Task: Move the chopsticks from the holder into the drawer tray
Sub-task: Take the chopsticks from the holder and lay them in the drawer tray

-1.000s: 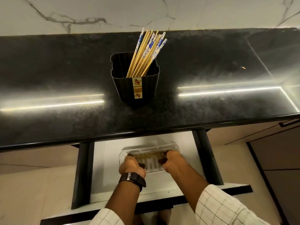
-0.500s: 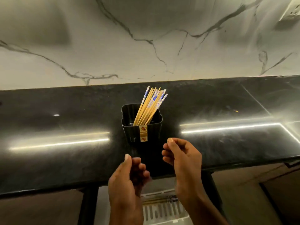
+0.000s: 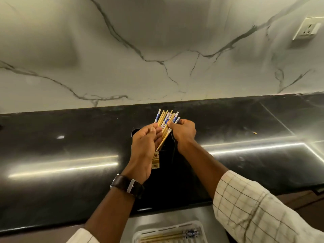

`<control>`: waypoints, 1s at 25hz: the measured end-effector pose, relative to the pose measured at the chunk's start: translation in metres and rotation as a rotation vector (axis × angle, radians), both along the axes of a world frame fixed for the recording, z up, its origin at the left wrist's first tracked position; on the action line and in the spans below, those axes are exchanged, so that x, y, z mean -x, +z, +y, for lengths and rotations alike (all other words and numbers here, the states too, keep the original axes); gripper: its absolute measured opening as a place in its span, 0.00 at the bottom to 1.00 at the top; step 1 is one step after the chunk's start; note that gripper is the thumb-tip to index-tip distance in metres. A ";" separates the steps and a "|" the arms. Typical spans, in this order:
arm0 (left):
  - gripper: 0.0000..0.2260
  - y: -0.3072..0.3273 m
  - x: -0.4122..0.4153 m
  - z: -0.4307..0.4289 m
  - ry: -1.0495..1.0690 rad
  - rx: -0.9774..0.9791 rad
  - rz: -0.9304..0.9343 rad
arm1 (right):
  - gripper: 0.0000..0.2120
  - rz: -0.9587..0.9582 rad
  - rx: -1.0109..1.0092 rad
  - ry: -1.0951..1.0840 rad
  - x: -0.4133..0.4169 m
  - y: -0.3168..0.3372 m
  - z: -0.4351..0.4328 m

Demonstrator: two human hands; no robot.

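A bundle of bamboo chopsticks [image 3: 165, 121] with blue-and-white ends stands tilted in a black holder [image 3: 166, 158] on the dark countertop. My left hand [image 3: 144, 146] cups the bundle from the left, fingers curled against it. My right hand [image 3: 183, 131] pinches the sticks from the right near their patterned tops. At the bottom edge a white slotted drawer tray [image 3: 138, 235] holds a few chopsticks [image 3: 171, 235] lying flat. My hands hide most of the holder's rim.
The black countertop [image 3: 70, 146] runs the full width, with bright light strips reflected on it. A marble wall rises behind, with a wall socket [image 3: 306, 28] at the upper right. A small crumb [image 3: 255, 132] lies to the right.
Both hands rose from the drawer tray to the holder and closed around the chopstick bundle. The view tilted up, so the drawer sank to the bottom edge.
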State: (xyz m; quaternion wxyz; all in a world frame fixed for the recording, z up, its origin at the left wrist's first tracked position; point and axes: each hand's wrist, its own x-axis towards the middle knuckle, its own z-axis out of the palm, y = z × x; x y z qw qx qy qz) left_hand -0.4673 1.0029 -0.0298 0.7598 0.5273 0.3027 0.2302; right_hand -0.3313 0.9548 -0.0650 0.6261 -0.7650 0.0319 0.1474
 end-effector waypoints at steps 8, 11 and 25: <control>0.12 -0.018 -0.016 0.011 0.023 0.047 0.048 | 0.08 -0.155 0.137 0.035 -0.016 -0.006 0.005; 0.11 -0.023 -0.019 0.012 0.040 0.056 0.065 | 0.08 -0.226 0.173 0.045 -0.015 -0.004 0.004; 0.18 -0.020 -0.021 0.010 -0.091 -0.695 0.094 | 0.07 -0.801 0.112 0.153 0.028 0.063 -0.028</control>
